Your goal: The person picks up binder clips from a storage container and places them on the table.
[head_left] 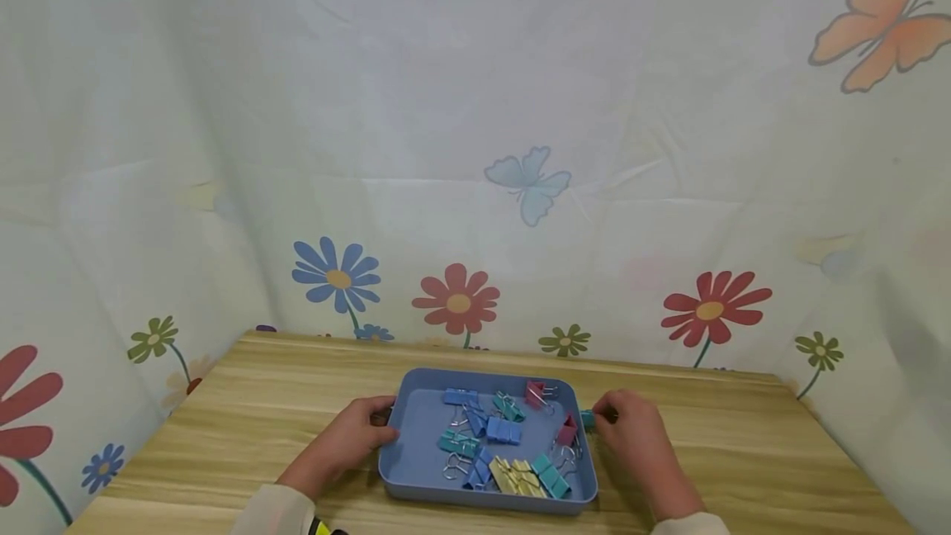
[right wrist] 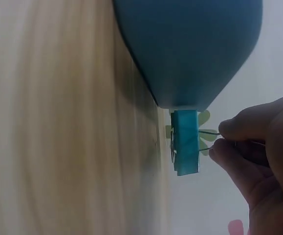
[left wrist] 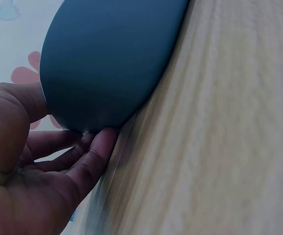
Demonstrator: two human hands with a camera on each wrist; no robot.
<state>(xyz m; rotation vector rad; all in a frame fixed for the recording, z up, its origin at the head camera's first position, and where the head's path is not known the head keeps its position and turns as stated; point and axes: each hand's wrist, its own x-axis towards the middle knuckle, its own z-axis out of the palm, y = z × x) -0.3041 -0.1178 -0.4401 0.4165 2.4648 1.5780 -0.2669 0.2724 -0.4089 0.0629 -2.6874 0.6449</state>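
A blue rectangular tray (head_left: 413,419) sits on the table with several binder clips in it. My left hand (head_left: 355,436) grips its left side, thumb over the rim and fingers against the outer wall, low by the table in the left wrist view. Just outside the right wall, my right hand (head_left: 635,432) pinches the wire handle of a teal binder clip (right wrist: 186,142) between thumb and finger. That clip's body lies close against the tray's outer wall (right wrist: 190,58). Inside, a dark red clip (head_left: 567,431) lies nearest the right hand.
Blue clips (head_left: 503,431), a yellow group (head_left: 518,479) and more teal clips (head_left: 551,475) lie scattered toward the tray's middle and right. The wood-grain table (head_left: 297,382) extends on both sides. A white curtain (head_left: 416,106) printed with flowers and butterflies hangs behind it.
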